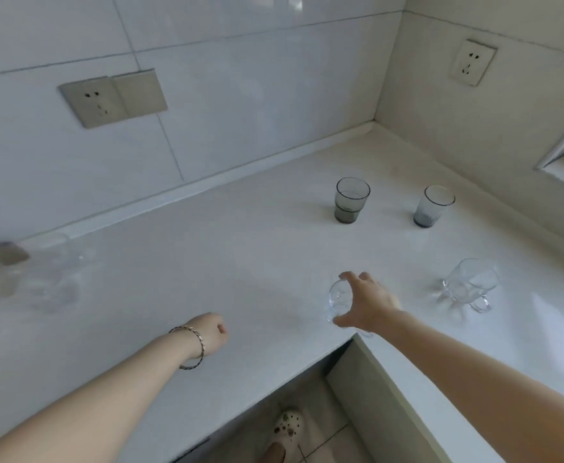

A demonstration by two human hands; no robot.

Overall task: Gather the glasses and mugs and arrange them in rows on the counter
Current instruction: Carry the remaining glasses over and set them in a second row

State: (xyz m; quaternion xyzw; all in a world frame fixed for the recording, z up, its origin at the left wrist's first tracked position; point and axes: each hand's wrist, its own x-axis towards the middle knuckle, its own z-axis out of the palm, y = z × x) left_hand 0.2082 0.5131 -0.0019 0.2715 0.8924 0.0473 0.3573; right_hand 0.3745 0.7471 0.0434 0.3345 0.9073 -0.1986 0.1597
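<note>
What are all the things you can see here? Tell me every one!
smoky grey glass tumblers: 2, dark-tinted, upright at the back right of the counter
clear glass mug with handle: 1, see-through, front right
small clear glass: 1, see-through, under the right hand
blurred clear glassware: count unclear, far left
white stone counter: 1, pale
wall sockets: 2, beige, on the tiled walls
white clog shoe: 1, on the floor
left hand: 1, fisted, with a metal bracelet on the wrist
right hand: 1, fingers around the small glass
</note>
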